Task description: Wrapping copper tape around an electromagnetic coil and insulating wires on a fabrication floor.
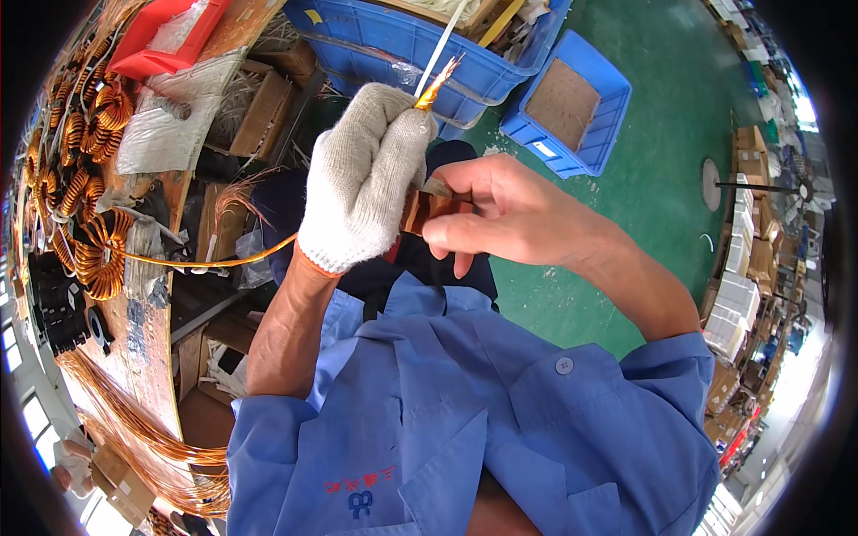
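Blue shirt (465, 429), gloved left hand (362, 179) gripping copper wire bundle (435, 87) pointing up-right

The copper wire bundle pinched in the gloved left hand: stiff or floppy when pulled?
The copper wire bundle probably holds its shape: its tips stand upright above the gloved left hand. Its long tail sags in a gentle curve toward the bench, so it likely bends under load without flopping.

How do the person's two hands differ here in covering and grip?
The left hand wears a white knitted glove with an orange cuff; the right hand is bare. The left hand is fisted around a bundle of copper wire ends that pokes out above it; the right hand pinches the brown wound coil between fingers and thumb. Both meet at the coil.
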Tool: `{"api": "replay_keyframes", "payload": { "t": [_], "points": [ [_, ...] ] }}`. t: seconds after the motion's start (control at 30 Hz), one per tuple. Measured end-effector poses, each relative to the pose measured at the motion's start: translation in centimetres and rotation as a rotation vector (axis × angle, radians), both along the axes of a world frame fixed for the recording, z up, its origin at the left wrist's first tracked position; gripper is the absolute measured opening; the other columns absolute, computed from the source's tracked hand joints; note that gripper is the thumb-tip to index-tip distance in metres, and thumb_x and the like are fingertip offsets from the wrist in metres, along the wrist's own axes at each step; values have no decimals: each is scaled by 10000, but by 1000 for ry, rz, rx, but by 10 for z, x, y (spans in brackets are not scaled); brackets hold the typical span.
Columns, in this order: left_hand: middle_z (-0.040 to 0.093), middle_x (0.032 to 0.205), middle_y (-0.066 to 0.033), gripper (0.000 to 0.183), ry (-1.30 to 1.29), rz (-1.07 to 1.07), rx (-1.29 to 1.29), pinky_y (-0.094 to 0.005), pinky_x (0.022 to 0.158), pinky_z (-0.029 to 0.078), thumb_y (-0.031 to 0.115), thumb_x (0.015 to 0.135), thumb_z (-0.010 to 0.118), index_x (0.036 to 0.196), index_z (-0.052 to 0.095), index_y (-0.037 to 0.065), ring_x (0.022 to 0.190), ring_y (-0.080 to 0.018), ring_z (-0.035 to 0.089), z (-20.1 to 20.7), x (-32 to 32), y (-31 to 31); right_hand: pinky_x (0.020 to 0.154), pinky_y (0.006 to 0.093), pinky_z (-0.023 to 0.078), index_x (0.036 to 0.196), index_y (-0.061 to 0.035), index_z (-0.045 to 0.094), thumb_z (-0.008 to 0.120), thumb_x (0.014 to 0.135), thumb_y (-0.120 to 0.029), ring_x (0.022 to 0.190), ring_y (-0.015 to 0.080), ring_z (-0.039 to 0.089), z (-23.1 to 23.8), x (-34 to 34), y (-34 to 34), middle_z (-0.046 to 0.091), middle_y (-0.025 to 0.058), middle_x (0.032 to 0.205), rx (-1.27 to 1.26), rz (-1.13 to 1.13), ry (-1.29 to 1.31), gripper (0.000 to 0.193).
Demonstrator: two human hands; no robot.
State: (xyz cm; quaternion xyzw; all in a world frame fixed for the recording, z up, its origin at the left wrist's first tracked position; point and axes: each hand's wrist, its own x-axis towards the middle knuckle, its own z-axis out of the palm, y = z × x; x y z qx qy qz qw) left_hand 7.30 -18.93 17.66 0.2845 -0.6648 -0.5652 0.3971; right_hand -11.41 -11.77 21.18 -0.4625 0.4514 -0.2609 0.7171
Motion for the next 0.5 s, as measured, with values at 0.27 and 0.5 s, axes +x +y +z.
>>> {"api": "replay_keyframes", "payload": {
  "t": [0.27,0.5],
  "points": [
    [588,757,12,219,-34,178,12,-223,591,392,188,1126,549,1054,632,-1,652,-33,489,1,-5,1,736,323,625,1173,56,678,754,977,-214,1025,204,709,-22,2,18,691,115,1152,-540,-324,183,343],
    [586,732,-5,193,-89,332,-220,-236,580,402,147,1128,527,1077,619,-15,635,-42,489,-12,-6,-4,619,310,580,1063,6,684,810,932,-110,846,210,689,-19,13,30,641,101,990,-768,-479,543,216]
  ]
}}
